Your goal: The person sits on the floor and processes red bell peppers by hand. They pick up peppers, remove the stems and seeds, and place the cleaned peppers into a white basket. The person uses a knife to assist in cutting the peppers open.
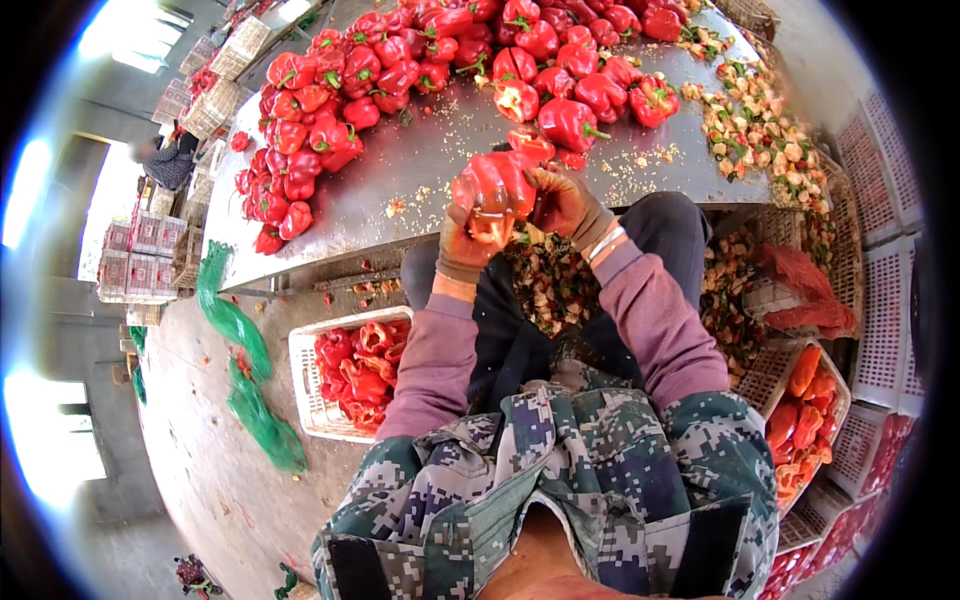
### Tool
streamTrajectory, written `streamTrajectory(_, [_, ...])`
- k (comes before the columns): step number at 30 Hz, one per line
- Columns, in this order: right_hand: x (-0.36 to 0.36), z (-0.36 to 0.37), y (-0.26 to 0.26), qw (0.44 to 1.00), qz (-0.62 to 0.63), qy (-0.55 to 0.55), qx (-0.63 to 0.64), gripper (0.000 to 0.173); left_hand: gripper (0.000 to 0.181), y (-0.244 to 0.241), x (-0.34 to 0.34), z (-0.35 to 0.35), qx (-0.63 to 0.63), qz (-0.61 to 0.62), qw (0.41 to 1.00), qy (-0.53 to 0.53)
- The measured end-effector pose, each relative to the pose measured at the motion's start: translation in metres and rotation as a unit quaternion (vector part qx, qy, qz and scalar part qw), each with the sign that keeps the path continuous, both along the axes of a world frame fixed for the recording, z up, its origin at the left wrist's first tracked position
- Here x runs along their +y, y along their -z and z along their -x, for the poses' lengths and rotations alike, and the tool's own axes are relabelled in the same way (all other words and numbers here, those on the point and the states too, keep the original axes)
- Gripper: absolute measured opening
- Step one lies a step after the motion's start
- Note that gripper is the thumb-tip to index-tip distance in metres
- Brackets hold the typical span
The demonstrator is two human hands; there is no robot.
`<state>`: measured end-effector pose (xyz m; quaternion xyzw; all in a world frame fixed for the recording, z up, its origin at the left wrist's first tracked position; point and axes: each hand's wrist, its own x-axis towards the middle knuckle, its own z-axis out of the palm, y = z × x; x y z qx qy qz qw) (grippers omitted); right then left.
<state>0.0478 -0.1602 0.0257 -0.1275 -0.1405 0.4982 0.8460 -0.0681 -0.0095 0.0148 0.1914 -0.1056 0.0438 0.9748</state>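
Over the near edge of the metal table (420, 169), my left hand (463, 244) grips a glossy red bell pepper (491, 182) from below and the left. Part of the pepper's flesh shows pale orange at its lower end. My right hand (566, 201) holds its right side with bent fingers; whether a small tool is in that hand, I cannot tell. Both hands wear stained brown gloves. Just beyond the pepper lie a cut pepper piece (531, 142) and a whole red pepper with a green stem (568, 125).
A large heap of red peppers (390, 67) covers the table's far side. Cores and seeds (780, 142) pile up at right, with more scraps (551, 289) between my knees. Crates of opened peppers stand left (360, 367) and right (802, 420). Green netting (251, 375) lies on the floor. A person (171, 160) is far left.
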Motion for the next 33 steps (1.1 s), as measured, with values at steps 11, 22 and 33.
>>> streamTrajectory(11, [-0.031, -0.004, -0.035, 0.934, 0.242, 0.238, -0.112, 0.034, 0.029, 0.013, 0.014, 0.000, 0.228, -0.720, 0.607, -0.249])
streamTrajectory(22, [-0.042, -0.005, -0.046, 0.950, 0.190, 0.245, -0.036, 0.031, 0.033, -0.003, -0.009, -0.037, 0.316, -0.363, 0.861, -0.165])
streamTrajectory(33, [-0.023, -0.013, 0.083, 0.561, -0.035, 0.389, -0.730, 0.063, 0.032, -0.003, 0.008, -0.028, 0.161, -0.537, 0.828, -0.025])
